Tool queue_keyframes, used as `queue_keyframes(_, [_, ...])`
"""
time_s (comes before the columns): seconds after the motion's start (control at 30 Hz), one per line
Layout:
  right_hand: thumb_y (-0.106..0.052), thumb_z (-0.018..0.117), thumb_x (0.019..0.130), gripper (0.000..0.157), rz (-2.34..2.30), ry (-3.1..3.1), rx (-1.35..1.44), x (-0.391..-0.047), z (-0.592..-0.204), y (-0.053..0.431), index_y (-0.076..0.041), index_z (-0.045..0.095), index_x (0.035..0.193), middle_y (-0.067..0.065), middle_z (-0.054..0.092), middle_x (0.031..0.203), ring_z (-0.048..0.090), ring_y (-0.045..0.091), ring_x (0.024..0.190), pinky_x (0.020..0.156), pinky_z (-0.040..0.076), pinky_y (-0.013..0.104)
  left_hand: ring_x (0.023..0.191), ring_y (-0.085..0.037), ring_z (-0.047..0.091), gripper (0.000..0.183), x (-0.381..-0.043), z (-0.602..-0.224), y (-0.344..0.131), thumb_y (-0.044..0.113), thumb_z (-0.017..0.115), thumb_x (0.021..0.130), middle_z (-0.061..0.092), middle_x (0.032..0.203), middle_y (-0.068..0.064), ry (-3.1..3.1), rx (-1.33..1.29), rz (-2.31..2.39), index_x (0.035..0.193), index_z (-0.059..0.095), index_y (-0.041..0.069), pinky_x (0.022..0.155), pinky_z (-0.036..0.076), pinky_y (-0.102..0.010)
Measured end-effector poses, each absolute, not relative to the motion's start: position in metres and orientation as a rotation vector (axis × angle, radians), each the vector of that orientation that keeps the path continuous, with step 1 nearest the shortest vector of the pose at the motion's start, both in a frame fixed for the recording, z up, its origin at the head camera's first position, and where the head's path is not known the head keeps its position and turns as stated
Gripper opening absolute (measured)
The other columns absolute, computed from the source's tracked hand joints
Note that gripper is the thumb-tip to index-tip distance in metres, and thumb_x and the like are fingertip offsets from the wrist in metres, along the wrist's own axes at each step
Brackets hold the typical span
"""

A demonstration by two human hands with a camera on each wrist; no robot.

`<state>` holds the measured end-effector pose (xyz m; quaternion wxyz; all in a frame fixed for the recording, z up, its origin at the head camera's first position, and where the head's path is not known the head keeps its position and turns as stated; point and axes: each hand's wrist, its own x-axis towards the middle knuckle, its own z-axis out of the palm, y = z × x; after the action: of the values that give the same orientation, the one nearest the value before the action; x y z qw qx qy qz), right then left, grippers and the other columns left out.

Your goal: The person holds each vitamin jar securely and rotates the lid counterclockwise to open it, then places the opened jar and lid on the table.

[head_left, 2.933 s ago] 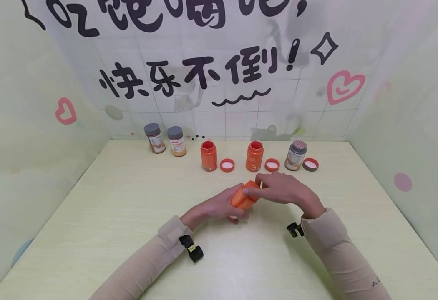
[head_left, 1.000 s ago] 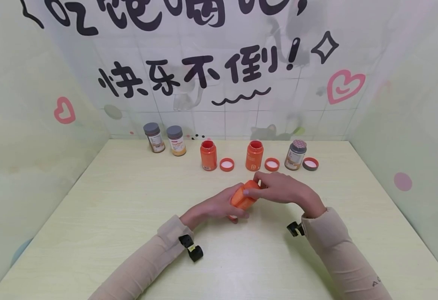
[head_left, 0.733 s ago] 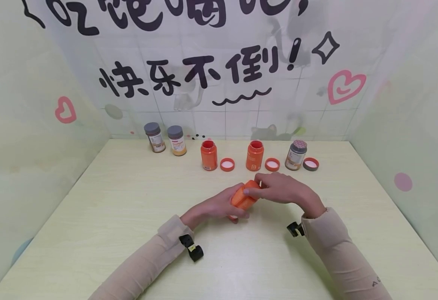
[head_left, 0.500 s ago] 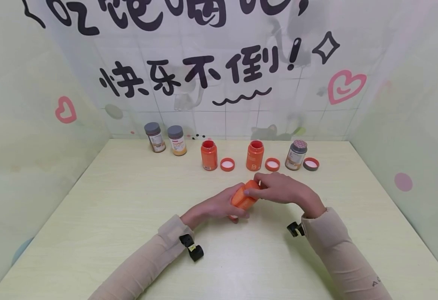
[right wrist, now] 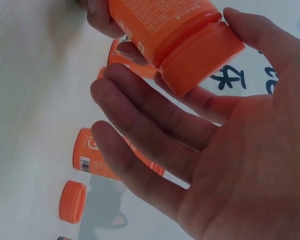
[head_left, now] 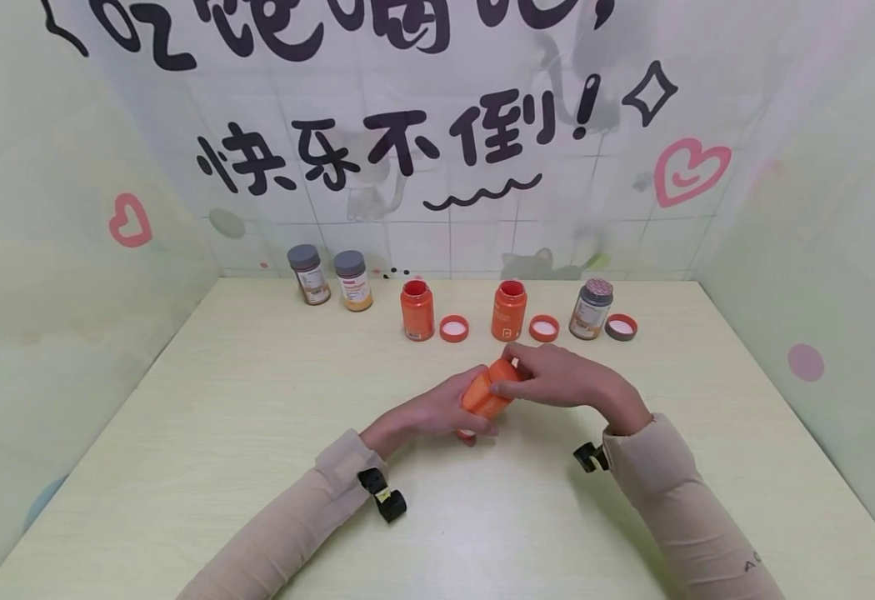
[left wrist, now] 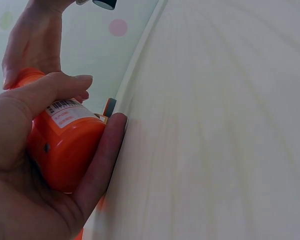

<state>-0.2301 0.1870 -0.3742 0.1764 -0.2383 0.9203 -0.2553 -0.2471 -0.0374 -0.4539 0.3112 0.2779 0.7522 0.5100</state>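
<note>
An orange bottle (head_left: 482, 402) is held tilted just above the table, its capped end pointing up and to the right. My left hand (head_left: 437, 408) wraps round its body; the left wrist view shows the bottle's base (left wrist: 72, 155) between thumb and fingers. With thumb and forefinger, my right hand (head_left: 567, 375) pinches the orange cap (right wrist: 205, 57) at the bottle's other end. The other right fingers (right wrist: 140, 107) are stretched out below the cap, off it. The cap is on the bottle; whether it is loose I cannot tell.
Behind the hands stand two uncapped orange bottles (head_left: 417, 312) and a grey bottle (head_left: 591, 312) with a patterned seal. Caps (head_left: 454, 329) lie beside them, undersides up. Two grey-capped bottles (head_left: 353, 283) stand back left. Printed sheets wall in the table (head_left: 220, 400).
The right thumb and fingers have shifted slightly round the cap, leaving more of it in view. The left hand and bottle stay almost in place.
</note>
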Motion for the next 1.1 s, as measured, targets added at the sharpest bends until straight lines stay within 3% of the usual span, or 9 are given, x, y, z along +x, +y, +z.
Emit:
queue_keyframes(0.13, [-0.061, 0.061, 0.096, 0.048, -0.733, 2.624, -0.621, -0.2282, -0.3728, 0.1883, -0.020, 0.059, 0.119, 0.000, 0.065, 0.089, 0.061, 0.016, 0.082, 0.073, 0.051, 0.033, 0.114, -0.023, 0.057, 0.055, -0.2465, -0.4523, -0.0377, 0.015, 0.078, 0.089, 0.057, 0.124, -0.005, 1.987, 0.718, 1.344, 0.134, 0.048, 0.023, 0.076, 0.063, -0.034])
queue_keyframes(0.23, [-0.066, 0.059, 0.094, 0.052, -0.722, 2.648, -0.584, -0.2276, -0.3717, 0.1890, -0.020, 0.062, 0.117, 0.001, 0.067, 0.090, 0.062, 0.017, 0.083, 0.072, 0.051, 0.033, 0.115, -0.023, 0.056, 0.057, -0.2461, -0.4514, -0.0379, 0.016, 0.079, 0.088, 0.057, 0.124, -0.004, 1.992, 0.719, 1.340, 0.135, 0.048, 0.023, 0.076, 0.063, -0.035])
queue_keyframes(0.37, [-0.065, 0.060, 0.094, 0.047, -0.687, 2.681, -0.584, -0.2280, -0.3711, 0.1885, -0.020, 0.065, 0.104, 0.000, 0.062, 0.079, 0.059, 0.016, 0.075, 0.067, 0.048, 0.032, 0.115, -0.023, 0.056, 0.056, -0.2463, -0.4516, -0.0379, 0.016, 0.079, 0.089, 0.057, 0.124, -0.004, 1.996, 0.727, 1.336, 0.135, 0.048, 0.023, 0.075, 0.063, -0.035])
queue_keyframes(0.5, [-0.062, 0.062, 0.094, 0.042, -0.680, 2.675, -0.588, -0.2286, -0.3711, 0.1878, -0.020, 0.064, 0.100, -0.002, 0.058, 0.075, 0.057, 0.016, 0.073, 0.066, 0.046, 0.032, 0.115, -0.023, 0.056, 0.056, -0.2468, -0.4524, -0.0376, 0.016, 0.078, 0.089, 0.057, 0.124, -0.005, 1.990, 0.723, 1.340, 0.135, 0.048, 0.023, 0.076, 0.063, -0.035])
queue_keyframes(0.93, [-0.048, 0.066, 0.096, 0.035, -0.723, 2.616, -0.692, -0.2298, -0.3712, 0.1892, -0.020, 0.058, 0.116, -0.001, 0.059, 0.079, 0.057, 0.015, 0.072, 0.067, 0.048, 0.032, 0.114, -0.023, 0.057, 0.052, -0.2470, -0.4532, -0.0374, 0.016, 0.078, 0.088, 0.058, 0.123, -0.005, 1.976, 0.705, 1.351, 0.131, 0.049, 0.021, 0.077, 0.063, -0.035])
queue_keyframes(1.1, [-0.053, 0.065, 0.096, 0.043, -0.753, 2.617, -0.663, -0.2289, -0.3707, 0.1897, -0.019, 0.058, 0.121, 0.003, 0.066, 0.086, 0.060, 0.016, 0.076, 0.070, 0.051, 0.033, 0.114, -0.023, 0.057, 0.053, -0.2471, -0.4532, -0.0375, 0.016, 0.079, 0.088, 0.057, 0.123, -0.005, 1.978, 0.706, 1.350, 0.132, 0.049, 0.022, 0.076, 0.063, -0.035])
